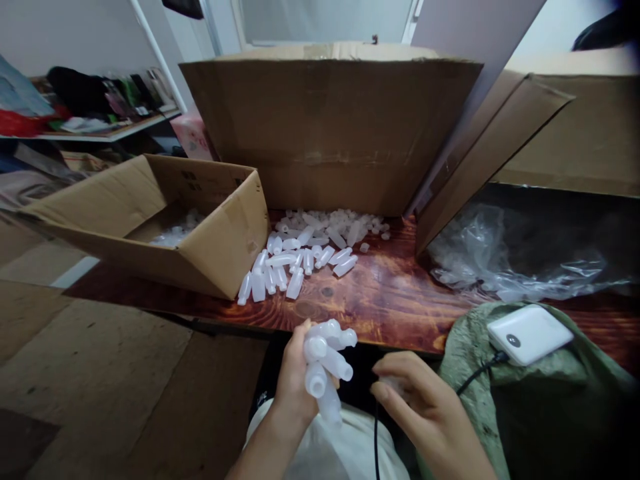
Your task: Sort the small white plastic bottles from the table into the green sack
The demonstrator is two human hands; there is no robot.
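My left hand (296,373) is closed around a bunch of small translucent white plastic bottles (327,360), their necks pointing various ways, several towards me and to the right. To the right of the bunch and apart from it, my right hand (420,400) has its fingers curled in. Something pale and translucent shows between its thumb and fingers, too hidden to name. Beyond my hands, a pile of similar bottles (295,260) lies on the wooden table (390,293). Small whitish caps (345,220) are heaped behind them.
An open cardboard box (220,247) with pale pieces inside stands at left. A large carton (325,127) rises behind the pile. Clear plastic film (500,253) fills an open carton at right. A white power bank (530,333) with a black cable (477,375) lies on green cloth (465,340).
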